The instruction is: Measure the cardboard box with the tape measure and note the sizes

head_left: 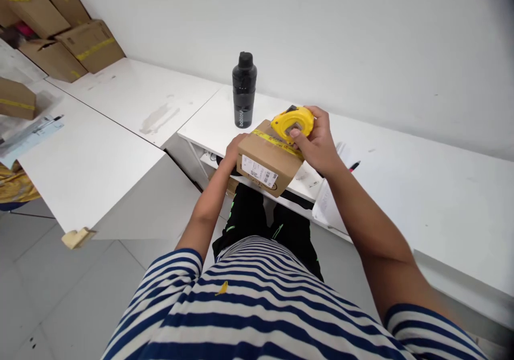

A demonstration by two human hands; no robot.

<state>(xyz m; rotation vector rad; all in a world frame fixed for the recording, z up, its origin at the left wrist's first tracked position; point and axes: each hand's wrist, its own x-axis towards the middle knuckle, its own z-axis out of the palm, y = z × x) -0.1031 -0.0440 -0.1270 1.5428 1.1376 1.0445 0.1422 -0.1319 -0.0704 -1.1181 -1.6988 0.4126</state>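
A small cardboard box (277,159) with yellow tape across its top and a white printed label on its near side is tilted at the front edge of the white table. My left hand (235,147) grips the box's left side; its fingertips are hidden behind the cardboard. In my right hand (319,140) is a yellow tape measure (295,122), thumb on its near face, held against or just above the top of the box. I cannot make out any blade pulled out of it.
Behind the box stands a dark bottle (244,91). A notebook (327,204) and a pen (354,166) lie right of it, beneath my right forearm. Several taped boxes (92,46) are stacked at the far left. A second white table (92,156) adjoins at left, with papers.
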